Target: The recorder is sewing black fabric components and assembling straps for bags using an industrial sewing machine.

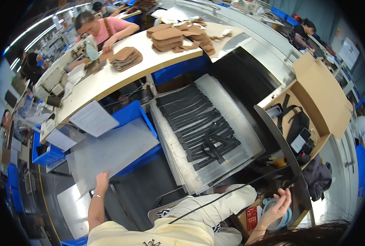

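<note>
My left hand (102,180) pinches the near edge of a translucent plastic sheet (112,149), with a bracelet on that wrist. The sheet lies partly over a blue bin (139,112). Loosely curled fingers, apart and holding nothing, show on my right hand (279,205), just above a small light-blue fan (281,216). Between the hands and farther off, a stack of clear sheets (248,141) bears black strips (188,106) laid side by side. Several more strips (213,143) are heaped loosely at the near right of them.
Ahead is a curved worktable (143,47) with stacked brown pieces (166,37) and a sewing machine (67,61); a co-worker in pink (121,28) sits behind it. An open cardboard box (322,123) with black items stands right. A dark cable (227,192) crosses my lap.
</note>
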Motion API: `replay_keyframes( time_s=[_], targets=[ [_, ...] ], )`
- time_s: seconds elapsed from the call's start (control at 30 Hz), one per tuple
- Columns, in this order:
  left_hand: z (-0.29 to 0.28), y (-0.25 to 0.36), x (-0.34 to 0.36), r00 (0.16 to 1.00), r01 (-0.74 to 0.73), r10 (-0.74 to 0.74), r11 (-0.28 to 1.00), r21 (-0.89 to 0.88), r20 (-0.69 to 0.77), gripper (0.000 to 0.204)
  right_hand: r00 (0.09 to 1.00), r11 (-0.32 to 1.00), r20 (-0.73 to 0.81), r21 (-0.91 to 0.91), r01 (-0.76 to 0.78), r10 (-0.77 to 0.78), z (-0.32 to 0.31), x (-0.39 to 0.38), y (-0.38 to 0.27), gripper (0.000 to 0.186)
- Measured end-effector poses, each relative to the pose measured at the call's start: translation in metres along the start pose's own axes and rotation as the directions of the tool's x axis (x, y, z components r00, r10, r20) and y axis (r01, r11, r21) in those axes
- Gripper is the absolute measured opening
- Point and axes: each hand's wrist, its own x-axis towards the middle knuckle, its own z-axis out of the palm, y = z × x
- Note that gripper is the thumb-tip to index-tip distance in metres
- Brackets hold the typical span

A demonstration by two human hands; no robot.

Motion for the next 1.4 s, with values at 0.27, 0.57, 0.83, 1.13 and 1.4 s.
replay_keyframes(
  time_s=[0.27, 0.57, 0.83, 1.13, 1.4],
  targets=[
    [0.047, -0.003, 0.028, 0.977, 0.061, -0.038, 0.993, -0.105, 0.208, 0.049, 0.886, 0.918, 0.304, 0.079, -0.389, 0.349, 0.028, -0.063, 0.086, 0.023],
    [-0.029, 0.321, 0.156, 0.878, -0.435, 0.462, 0.657, -0.615, -0.128, 0.039, 0.663, 0.815, 0.576, -0.01, -0.58, 0.478, 0.092, -0.11, 0.124, 0.022],
    [0.01, 0.502, 0.243, 0.945, -0.182, 0.291, 0.848, -0.499, 0.15, 0.051, 0.63, 0.851, 0.613, -0.145, -0.504, 0.478, 0.118, -0.087, 0.114, 0.02],
    [-0.062, 0.488, 0.171, 0.9, 0.141, 0.424, -0.057, -0.988, 0.104, 0.007, 0.832, 0.975, 0.524, 0.014, -0.222, 0.182, 0.177, -0.036, 0.109, 0.021],
    [-0.091, 0.491, 0.114, 0.857, 0.09, 0.513, -0.24, -0.967, -0.048, 0.017, 0.467, 0.128, 0.63, 0.506, -0.853, 0.62, 0.214, -0.004, 0.066, 0.04]
  ],
)
